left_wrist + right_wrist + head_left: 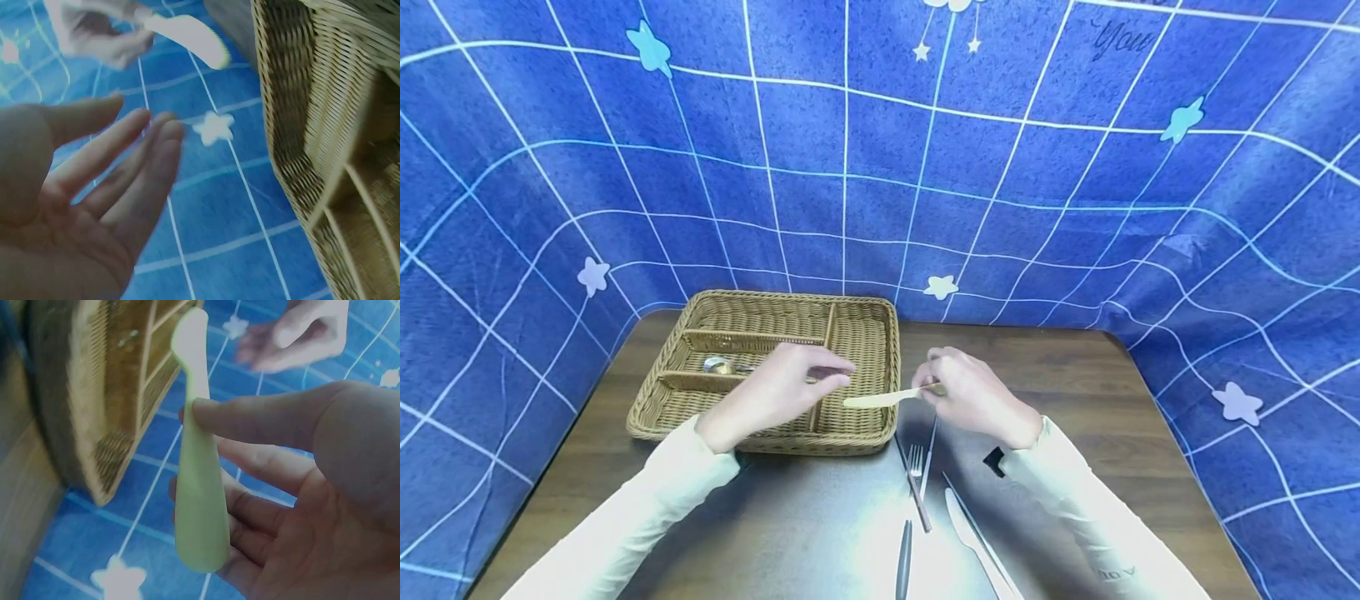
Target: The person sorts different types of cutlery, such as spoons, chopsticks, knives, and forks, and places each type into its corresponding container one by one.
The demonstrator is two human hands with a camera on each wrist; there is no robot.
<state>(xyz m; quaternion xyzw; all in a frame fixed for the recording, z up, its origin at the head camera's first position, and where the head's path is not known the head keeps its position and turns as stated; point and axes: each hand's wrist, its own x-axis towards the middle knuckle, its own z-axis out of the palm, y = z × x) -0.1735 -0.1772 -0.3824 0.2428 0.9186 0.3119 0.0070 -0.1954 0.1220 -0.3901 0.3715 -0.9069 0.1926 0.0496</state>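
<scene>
My right hand [966,387] pinches a pale yellow-green spreader knife [203,506] between thumb and fingers. Its broad rounded blade points left, over the right rim of a wicker basket [896,350]. In the right wrist view the thumb presses on the neck, and the thick handle lies along the fingers. My left hand [782,383] hovers above the basket's middle with nothing in it, fingers extended and thumb apart, a short gap from the blade. Inside a left compartment lies a metal spoon [718,365], its handle partly hidden by the left hand.
On the wooden table [1075,375], in front of the basket's right corner, lie a fork [917,475] with a dark handle, a silver knife [970,533] and a dark handle [905,558] cut off by the frame. A blue grid-patterned cloth [880,192] hangs behind.
</scene>
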